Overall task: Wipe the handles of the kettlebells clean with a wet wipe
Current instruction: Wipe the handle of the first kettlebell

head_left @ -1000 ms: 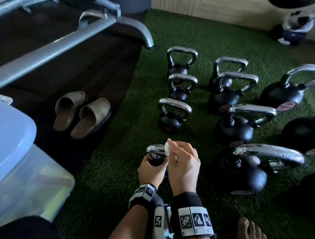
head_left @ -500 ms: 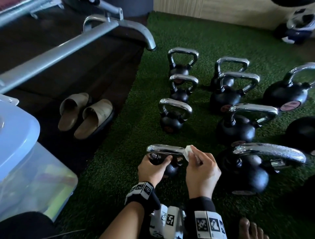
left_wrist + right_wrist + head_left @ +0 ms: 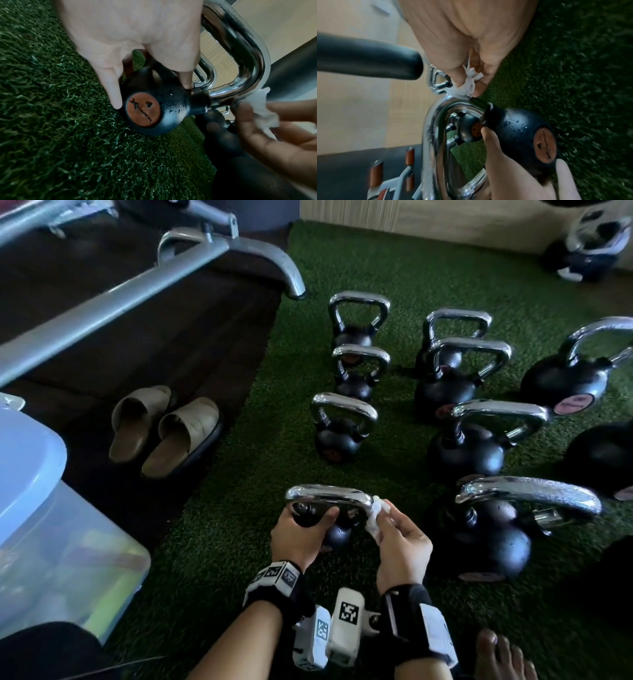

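**Kettlebells ranged on the turf, nearest one held at the near edge**

The nearest kettlebell [image 3: 329, 518] is set on the turf [image 3: 239, 508] by its near edge, gripped at the body by the left hand [image 3: 299, 537]; a wet wipe [image 3: 375, 517] is pinched against the right end of its handle by the right hand [image 3: 402, 546]. Three smaller kettlebells [image 3: 340, 433] are lined up behind it, larger ones [image 3: 479, 525] to the right. Slippers [image 3: 164, 433] are placed off the turf's left edge, a plastic bin [image 3: 51, 525] nearer and further left.

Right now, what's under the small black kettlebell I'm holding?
Green artificial turf lies under the small black kettlebell. Where they meet is hidden by its round body and the left hand.
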A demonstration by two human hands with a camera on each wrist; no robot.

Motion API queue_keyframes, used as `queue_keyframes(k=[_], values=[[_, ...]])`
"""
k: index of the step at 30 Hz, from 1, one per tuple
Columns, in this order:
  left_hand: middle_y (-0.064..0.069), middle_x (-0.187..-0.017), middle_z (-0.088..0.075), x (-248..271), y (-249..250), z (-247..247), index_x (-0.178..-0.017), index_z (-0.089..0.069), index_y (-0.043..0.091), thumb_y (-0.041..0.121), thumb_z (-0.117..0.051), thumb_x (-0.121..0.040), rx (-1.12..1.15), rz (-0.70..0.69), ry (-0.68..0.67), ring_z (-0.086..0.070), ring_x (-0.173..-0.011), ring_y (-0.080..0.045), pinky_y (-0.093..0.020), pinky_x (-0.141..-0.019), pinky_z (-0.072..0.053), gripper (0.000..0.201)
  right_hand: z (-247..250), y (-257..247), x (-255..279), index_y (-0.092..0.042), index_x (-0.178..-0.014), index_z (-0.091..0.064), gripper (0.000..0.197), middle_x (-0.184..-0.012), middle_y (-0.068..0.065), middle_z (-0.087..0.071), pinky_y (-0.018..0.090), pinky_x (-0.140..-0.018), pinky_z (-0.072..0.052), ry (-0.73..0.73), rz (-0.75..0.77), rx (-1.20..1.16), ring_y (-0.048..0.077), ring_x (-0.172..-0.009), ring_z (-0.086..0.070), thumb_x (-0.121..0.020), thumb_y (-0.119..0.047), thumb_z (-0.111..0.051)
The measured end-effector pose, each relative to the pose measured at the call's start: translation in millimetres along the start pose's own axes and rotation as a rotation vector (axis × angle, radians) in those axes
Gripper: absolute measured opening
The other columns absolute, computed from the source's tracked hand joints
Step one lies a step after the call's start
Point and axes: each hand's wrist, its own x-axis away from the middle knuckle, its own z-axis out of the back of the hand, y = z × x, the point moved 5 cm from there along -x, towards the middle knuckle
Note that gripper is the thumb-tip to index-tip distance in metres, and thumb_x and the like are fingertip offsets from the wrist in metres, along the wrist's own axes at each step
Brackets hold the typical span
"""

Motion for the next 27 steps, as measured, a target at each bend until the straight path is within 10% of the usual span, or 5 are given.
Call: queue_keyframes(k=[9, 12, 15, 19, 27], values=[[0.002, -0.123, -0.072, 15.4, 7.4, 9.7, -0.13, -0.059, 0.03, 0.063, -0.073, -0.082, -0.149, 0.09, -0.177, -0.067, -0.115, -0.027, -0.024, -0.086, -0.043, 0.06, 9.6, 26.1, -4.8, 0.004, -0.114, -0.072, 0.021, -0.093, 0.018, -0.08, 0.024, -0.073, -0.064, -0.092, -0.19, -0.017, 0.021, -0.08, -0.078, -0.094, 0.008, -0.065], [-0.008, -0.106, -0.076, 25.4, -10.0, 22.3, -0.11, -0.071, 0.014, 0.056, -0.067, -0.089, -0.255, 0.2, -0.312, -0.072, -0.092, -0.028, -0.03, -0.075, -0.047, 0.047, 26.8, 20.1, 9.2, 0.002, -0.108, -0.076, 0.019, -0.095, 0.02, -0.08, 0.034, -0.079, -0.061, -0.152, -0.207, -0.023, 0.026, -0.085, -0.078, -0.09, 0.004, -0.07], [-0.003, -0.09, -0.075, 48.0, -11.2, 24.9, -0.101, -0.07, 0.016, 0.044, -0.061, -0.099, 0.013, 0.319, -0.506, -0.071, -0.075, -0.018, -0.028, -0.069, -0.051, 0.03, 29.6, 21.4, 29.5, 0.0, -0.097, -0.081, 0.015, -0.099, 0.023, -0.079, 0.04, -0.085, -0.055, -0.3, -0.219, 0.036, 0.029, -0.088, -0.075, -0.085, 0.002, -0.073], [-0.003, -0.115, -0.078, 59.2, 8.6, 19.6, -0.12, -0.073, 0.024, 0.033, -0.061, -0.101, 0.32, 0.214, -0.658, -0.074, -0.102, -0.017, -0.028, -0.085, -0.059, 0.025, 17.8, 22.8, 43.5, -0.011, -0.093, -0.085, 0.016, -0.097, 0.015, -0.081, 0.04, -0.089, -0.057, -0.514, -0.084, 0.287, 0.028, -0.094, -0.077, -0.083, -0.001, -0.077], [-0.02, -0.11, -0.076, 64.3, 9.8, 25.9, -0.117, -0.073, 0.005, 0.014, -0.069, -0.091, 0.57, 0.239, -0.583, -0.076, -0.091, -0.025, -0.028, -0.074, -0.062, 0.028, 5.4, 4.0, 44.9, -0.008, -0.088, -0.074, 0.019, -0.081, 0.015, -0.077, 0.025, -0.063, -0.058, -0.504, 0.092, 0.371, 0.017, -0.069, -0.072, -0.076, 0.001, -0.087]])
